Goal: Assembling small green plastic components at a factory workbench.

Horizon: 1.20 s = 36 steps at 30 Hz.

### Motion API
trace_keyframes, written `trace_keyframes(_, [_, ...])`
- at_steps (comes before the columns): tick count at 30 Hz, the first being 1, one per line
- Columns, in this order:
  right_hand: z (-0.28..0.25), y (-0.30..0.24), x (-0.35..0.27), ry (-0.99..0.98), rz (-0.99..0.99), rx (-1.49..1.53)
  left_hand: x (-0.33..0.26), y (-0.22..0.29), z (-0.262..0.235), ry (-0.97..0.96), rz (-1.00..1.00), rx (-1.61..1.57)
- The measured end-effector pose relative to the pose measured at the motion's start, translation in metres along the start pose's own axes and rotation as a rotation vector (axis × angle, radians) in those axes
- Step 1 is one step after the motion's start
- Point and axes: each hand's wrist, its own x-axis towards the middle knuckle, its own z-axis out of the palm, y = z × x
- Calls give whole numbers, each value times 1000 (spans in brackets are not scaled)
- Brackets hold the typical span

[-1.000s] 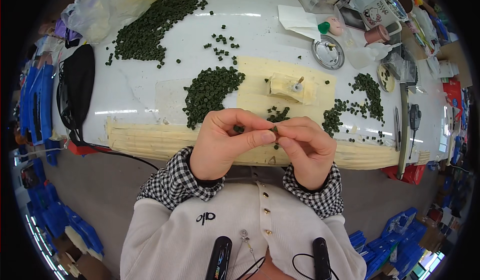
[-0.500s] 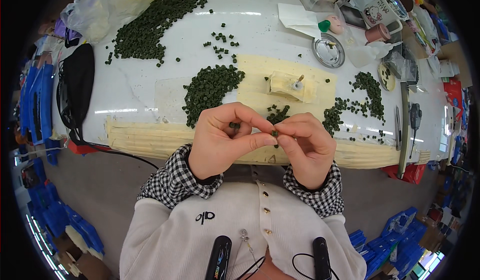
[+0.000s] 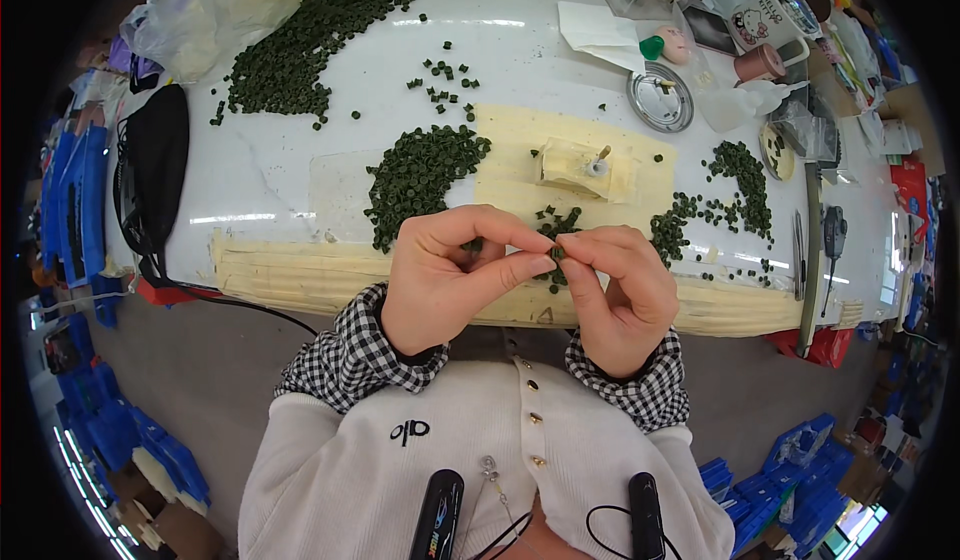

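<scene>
My left hand (image 3: 435,285) and my right hand (image 3: 628,295) meet over the table's near edge. Between their fingertips is a small dark green spool-shaped piece (image 3: 556,254). The left thumb and index finger pinch it from one side, while the right fingertips press on the other. A bit of green also shows inside the curl of my left fingers; whether it is held there I cannot tell. Just beyond the fingertips lies a little heap of the same pieces (image 3: 560,222). Behind it, a cream taped block (image 3: 575,172) carries a short upright peg (image 3: 603,154).
A larger green pile (image 3: 420,180) lies to the left, a long one (image 3: 300,50) at the far left, and scattered pieces (image 3: 740,185) on the right. A round metal dish (image 3: 660,98), a white mug (image 3: 757,22) and tweezers (image 3: 798,250) are on the right. A black mask-like cloth (image 3: 158,170) lies left.
Both hands' fingertips have shifted slightly right and up, with the small green piece turned between them. The right thumb has drawn a little away from the left thumb.
</scene>
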Motion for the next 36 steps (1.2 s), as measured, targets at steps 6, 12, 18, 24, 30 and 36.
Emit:
trace_keyframes(6, [1,0,0,16,-2,-29,0,-2,1,14,44,28])
trace_keyframes(12, [0,-1,-1,11,-6,-28,0,-2,0,41,76,64])
trace_keyframes(18, [0,-1,-1,-24,-21,-36,-1,-2,0,50,88,95])
trace_keyframes(24, [-3,1,-1,-57,-60,-79,0,-5,2,46,68,33])
trace_keyframes(30, [-5,1,-3,-65,-21,-47,2,-7,1,23,61,35])
trace_keyframes(36, [-4,0,-4,-46,29,-18,3,-7,1,34,46,38])
